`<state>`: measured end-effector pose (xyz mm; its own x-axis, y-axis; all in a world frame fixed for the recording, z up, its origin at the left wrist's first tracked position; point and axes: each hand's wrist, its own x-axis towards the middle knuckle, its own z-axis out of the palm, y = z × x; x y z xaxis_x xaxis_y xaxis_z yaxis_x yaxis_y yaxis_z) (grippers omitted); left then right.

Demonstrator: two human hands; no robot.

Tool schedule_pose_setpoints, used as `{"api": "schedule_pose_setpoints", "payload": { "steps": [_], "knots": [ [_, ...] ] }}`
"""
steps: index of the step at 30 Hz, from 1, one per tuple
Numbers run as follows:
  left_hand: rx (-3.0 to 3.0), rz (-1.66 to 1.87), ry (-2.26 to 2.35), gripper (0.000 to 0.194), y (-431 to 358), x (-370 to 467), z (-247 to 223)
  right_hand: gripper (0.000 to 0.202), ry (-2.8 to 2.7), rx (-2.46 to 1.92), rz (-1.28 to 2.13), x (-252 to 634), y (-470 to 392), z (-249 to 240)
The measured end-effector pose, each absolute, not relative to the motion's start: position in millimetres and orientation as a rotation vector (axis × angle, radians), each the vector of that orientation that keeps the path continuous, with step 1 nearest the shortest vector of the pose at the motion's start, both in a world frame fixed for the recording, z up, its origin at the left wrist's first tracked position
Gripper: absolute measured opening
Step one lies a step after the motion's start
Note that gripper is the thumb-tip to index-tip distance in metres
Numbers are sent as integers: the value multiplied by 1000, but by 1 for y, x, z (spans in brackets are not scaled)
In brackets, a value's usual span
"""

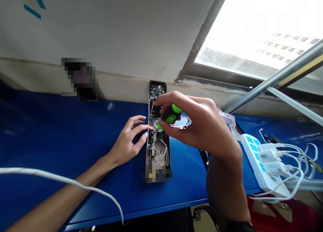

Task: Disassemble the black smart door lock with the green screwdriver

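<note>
A long, narrow device (165,148) lies open on the blue table, its circuit board, round metal part and white wires exposed. Wrapped round a green and black screwdriver (170,117), my right hand (194,119) is above the middle of the device. The screwdriver's shaft points down and left into the device; whether its tip touches a screw is too small to tell. My left hand (130,139) rests at the device's left edge with its fingers apart and nothing held, the fingertips touching or close to the casing.
A white power strip (262,171) with plugs and cables lies at the right on the blue table (75,134). A dark blurred object (83,79) leans on the wall at the left. One white cable (75,183) crosses the lower left foreground. A plastic bag (229,122) lies behind my right wrist.
</note>
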<state>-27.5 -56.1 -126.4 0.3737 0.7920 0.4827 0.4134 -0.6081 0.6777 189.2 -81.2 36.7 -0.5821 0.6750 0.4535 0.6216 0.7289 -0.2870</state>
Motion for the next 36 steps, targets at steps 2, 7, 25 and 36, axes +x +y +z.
{"api": "schedule_pose_setpoints", "payload": {
  "steps": [2,7,25,36],
  "knots": [
    [2187,1139,1011,18,-57,-27,-126,35,-2397,-974,156,185,-84,36],
    [2143,1108,1048,23,-59,-25,-128,29,-2500,-938,203,182,-86,35],
    [1798,1106,941,27,-57,-21,-135,17,-2402,-954,-1,174,-78,24],
    [1853,1110,985,28,-58,-23,-134,11,-2384,-966,0,173,-77,24]
  ]
}}
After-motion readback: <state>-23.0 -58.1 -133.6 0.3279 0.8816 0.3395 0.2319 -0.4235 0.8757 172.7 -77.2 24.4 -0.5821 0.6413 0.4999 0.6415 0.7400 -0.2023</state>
